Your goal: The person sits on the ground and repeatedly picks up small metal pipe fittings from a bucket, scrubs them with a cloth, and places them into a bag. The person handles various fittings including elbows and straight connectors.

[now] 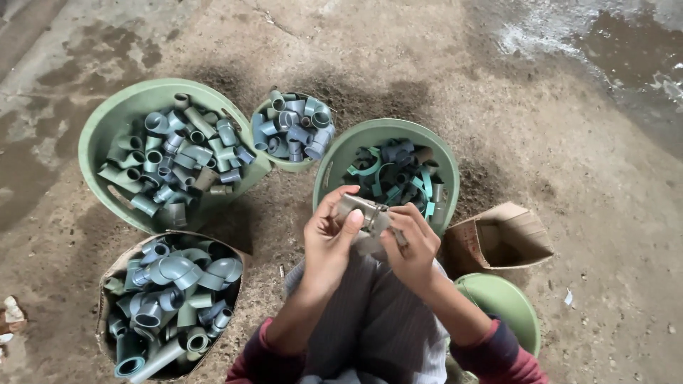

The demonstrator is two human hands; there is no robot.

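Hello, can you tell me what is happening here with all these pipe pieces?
A seated person holds a grey pipe fitting up in the left hand, while the right hand works at it, seemingly with a small tool. Around them on the concrete floor stand three green basins and a cardboard box full of grey-green fittings; another cardboard box lies open to the right.
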